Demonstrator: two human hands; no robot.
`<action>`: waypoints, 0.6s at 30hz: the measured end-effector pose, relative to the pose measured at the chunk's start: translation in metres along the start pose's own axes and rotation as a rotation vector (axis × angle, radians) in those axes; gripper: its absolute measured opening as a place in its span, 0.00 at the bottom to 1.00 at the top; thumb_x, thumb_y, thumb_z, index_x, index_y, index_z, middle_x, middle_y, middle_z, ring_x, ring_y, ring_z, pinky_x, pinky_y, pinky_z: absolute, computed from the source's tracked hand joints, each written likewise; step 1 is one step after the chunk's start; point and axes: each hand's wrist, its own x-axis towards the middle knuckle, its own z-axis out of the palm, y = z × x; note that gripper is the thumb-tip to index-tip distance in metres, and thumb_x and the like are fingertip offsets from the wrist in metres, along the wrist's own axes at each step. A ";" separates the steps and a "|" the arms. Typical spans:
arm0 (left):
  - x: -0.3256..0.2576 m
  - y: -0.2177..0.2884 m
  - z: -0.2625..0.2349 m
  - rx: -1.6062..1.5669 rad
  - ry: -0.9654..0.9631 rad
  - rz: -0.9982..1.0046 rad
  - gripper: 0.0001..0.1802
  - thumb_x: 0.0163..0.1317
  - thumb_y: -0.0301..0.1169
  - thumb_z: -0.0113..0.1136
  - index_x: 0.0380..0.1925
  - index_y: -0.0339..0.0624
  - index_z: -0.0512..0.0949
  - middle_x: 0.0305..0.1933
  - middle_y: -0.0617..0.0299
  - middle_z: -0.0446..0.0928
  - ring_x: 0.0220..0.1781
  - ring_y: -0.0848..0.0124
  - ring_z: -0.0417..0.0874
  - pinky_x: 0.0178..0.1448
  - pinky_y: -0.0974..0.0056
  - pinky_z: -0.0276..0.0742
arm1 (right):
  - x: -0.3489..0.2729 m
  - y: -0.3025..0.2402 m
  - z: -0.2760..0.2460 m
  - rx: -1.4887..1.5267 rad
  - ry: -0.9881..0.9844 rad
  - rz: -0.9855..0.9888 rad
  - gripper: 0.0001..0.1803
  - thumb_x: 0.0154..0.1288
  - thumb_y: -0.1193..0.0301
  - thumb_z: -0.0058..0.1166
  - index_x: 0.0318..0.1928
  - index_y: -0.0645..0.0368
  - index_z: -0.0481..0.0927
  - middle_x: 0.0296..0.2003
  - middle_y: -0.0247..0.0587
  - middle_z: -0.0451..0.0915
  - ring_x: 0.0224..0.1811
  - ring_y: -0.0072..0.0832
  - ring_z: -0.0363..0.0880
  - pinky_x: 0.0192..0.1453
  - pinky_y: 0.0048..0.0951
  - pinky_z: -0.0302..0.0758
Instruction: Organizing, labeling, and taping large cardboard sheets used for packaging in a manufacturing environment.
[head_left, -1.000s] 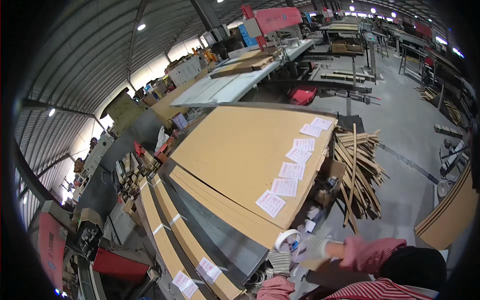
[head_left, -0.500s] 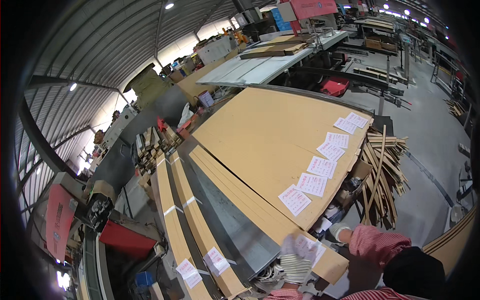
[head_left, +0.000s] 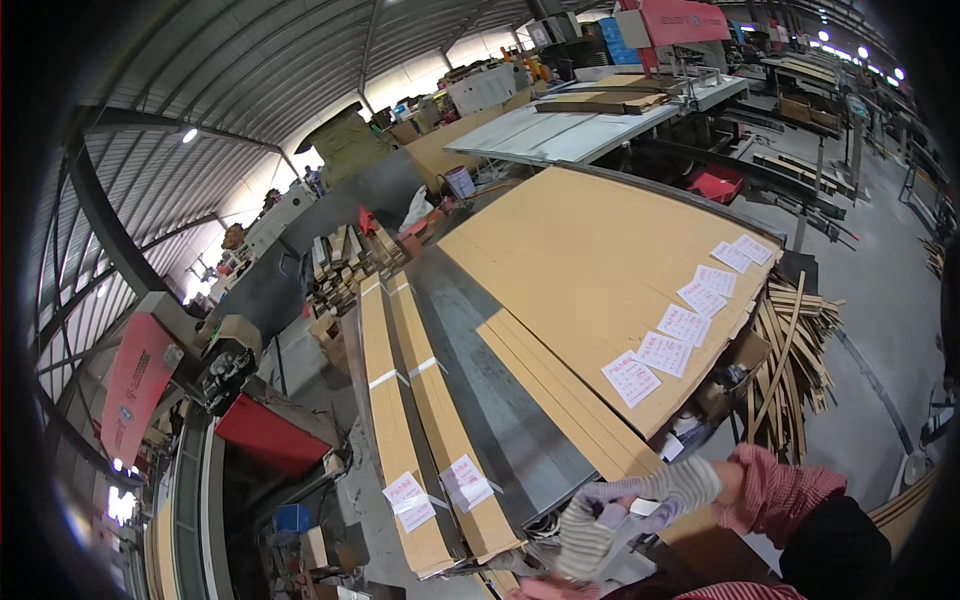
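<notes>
Both my hands wear knit gloves with grey-and-white stripes. My left hand is bent with its fingers curled, close to the near end of a bundle of narrow tan board strips. From the right my right hand reaches across that end, and its closed fingertips meet those of the left. A small white bit shows at the fingers; I cannot make out what it is. Beside the strips lies a large tan panel with several white printed slips along its right edge.
Two strapped board bundles, one on the left and one beside it, carry paper slips on the dark metal table. Scrap wood strips are heaped at right. Red-and-grey machinery stands left, a white-topped machine table beyond.
The narrow strips have slid toward me along the large panel. My right hand has come left to meet my left hand. The view has shifted, moving the scene rightward in the picture.
</notes>
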 end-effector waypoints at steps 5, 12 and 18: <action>-0.010 -0.141 -0.038 0.009 0.186 -0.247 0.04 0.53 0.27 0.61 0.25 0.40 0.75 0.22 0.67 0.74 0.24 0.81 0.72 0.27 0.74 0.67 | -0.007 0.088 -0.105 -1.060 -0.343 0.295 0.23 0.54 0.55 0.54 0.48 0.53 0.74 0.32 0.41 0.79 0.32 0.29 0.77 0.37 0.27 0.72; 0.016 -0.235 0.002 -0.377 -0.007 -0.533 0.11 0.54 0.39 0.59 0.34 0.47 0.75 0.16 0.63 0.71 0.17 0.71 0.70 0.22 0.67 0.65 | -0.030 0.168 -0.058 0.557 0.251 0.390 0.32 0.58 0.47 0.50 0.52 0.61 0.68 0.43 0.38 0.75 0.42 0.27 0.73 0.47 0.30 0.70; 0.017 -0.250 -0.012 -0.233 -0.098 -0.485 0.11 0.56 0.38 0.57 0.37 0.47 0.74 0.16 0.63 0.71 0.16 0.71 0.69 0.21 0.69 0.64 | -0.014 0.124 -0.018 -0.122 0.441 0.423 0.44 0.52 0.55 0.59 0.63 0.61 0.54 0.51 0.47 0.70 0.52 0.34 0.69 0.57 0.33 0.64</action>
